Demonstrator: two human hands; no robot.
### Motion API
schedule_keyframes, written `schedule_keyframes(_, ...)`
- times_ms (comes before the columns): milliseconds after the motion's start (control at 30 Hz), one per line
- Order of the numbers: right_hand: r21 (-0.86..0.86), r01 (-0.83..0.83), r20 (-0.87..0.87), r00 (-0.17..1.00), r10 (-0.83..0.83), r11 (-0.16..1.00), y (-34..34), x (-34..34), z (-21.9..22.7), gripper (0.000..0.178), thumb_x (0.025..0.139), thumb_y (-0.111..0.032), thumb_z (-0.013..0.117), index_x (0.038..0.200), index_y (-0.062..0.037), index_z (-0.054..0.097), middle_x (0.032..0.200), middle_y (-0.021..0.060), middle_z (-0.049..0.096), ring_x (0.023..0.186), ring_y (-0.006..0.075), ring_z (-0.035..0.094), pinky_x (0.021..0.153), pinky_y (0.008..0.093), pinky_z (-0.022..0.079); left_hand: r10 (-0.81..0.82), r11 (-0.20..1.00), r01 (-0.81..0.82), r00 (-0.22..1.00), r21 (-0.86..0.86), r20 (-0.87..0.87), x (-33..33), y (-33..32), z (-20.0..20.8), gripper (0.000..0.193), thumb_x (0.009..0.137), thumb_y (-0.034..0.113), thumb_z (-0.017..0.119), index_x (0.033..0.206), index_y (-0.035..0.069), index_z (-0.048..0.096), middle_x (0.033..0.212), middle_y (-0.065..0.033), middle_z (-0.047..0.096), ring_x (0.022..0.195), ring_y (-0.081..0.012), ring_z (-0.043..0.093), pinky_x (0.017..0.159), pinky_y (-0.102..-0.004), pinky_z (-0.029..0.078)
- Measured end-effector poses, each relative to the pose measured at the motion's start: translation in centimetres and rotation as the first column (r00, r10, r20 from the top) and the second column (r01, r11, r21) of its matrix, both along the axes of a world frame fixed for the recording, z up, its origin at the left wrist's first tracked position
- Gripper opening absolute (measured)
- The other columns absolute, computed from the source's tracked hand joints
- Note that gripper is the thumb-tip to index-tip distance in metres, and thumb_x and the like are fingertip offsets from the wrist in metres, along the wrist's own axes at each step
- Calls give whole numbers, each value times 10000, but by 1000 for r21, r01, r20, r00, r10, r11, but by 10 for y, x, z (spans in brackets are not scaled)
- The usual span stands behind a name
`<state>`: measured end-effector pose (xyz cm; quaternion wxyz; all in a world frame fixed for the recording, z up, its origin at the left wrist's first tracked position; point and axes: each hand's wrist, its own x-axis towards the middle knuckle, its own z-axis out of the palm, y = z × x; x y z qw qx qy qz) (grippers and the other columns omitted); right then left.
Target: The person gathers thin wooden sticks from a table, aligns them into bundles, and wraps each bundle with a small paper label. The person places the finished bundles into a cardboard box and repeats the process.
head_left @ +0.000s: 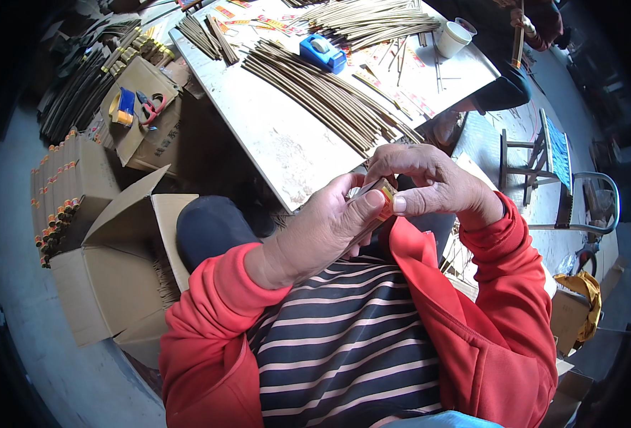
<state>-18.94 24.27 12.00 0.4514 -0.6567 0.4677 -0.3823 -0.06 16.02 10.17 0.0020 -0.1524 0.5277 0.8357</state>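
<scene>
Above my lap, my left hand (322,225) is closed round a bundle of thin brown incense sticks (362,233), its thumb pressed near the upper end. A yellow and red paper label (387,202) lies against that end of the bundle. My right hand (433,187) pinches the label's edge and the bundle end between thumb and fingers. Most of the bundle is hidden behind my left hand. Just beyond my hands, long loose incense sticks (315,93) spread over the white table (273,143). On them rests a blue tape dispenser (322,53).
Left of my knee stands an open cardboard box (91,285), with labelled bundles (57,192) stacked beyond it. Red-handled scissors (151,107) and a tape roll (123,107) lie on another box. White cups (455,37) stand at the table's far right. Another person's hand (521,21) holds sticks there.
</scene>
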Motion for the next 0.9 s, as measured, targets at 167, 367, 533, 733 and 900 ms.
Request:
schedule_keyframes(167,79,31,-3,1000,-31,996,-1,3,8,259,845,-207,601,955,26,619,894,111,568,863,209,534,771,315,421,-14,999,14,1000,-30,11,3,-1,-5,491,902,481,437,989,3,510,714,-20,516,564,-56,482,508,-153,399)
schedule_keyframes(367,-151,36,-20,999,-39,988,-8,6,6,190,834,-159,599,854,29,619,833,103,587,801,205,557,718,307,453,-56,998,55,997,41,43,6,-7,-4,477,920,449,423,1019,-8,512,745,-41,560,590,-74,519,535,-174,425)
schedule_keyframes(533,-187,2,-81,997,-17,982,-8,10,11,174,831,-139,593,856,30,622,853,105,586,806,212,557,726,312,452,-48,995,45,999,89,25,10,-9,-3,355,930,301,462,1043,-32,502,764,-73,565,621,-107,540,562,-208,453)
schedule_keyframes(733,-222,-49,-63,997,36,974,-6,8,13,149,833,-115,610,908,10,644,893,111,577,855,218,553,753,318,447,-46,929,43,999,368,0,12,-13,-10,337,862,203,387,1050,-54,496,778,-140,585,628,-180,574,585,-255,482)
schedule_keyframes(900,-262,-141,-78,989,124,955,-8,7,13,132,848,-129,606,885,-8,648,886,92,575,893,210,533,776,320,437,-14,946,19,1000,324,-19,13,-11,-9,476,960,377,262,1047,-17,515,768,-125,599,578,-157,574,534,-229,484)
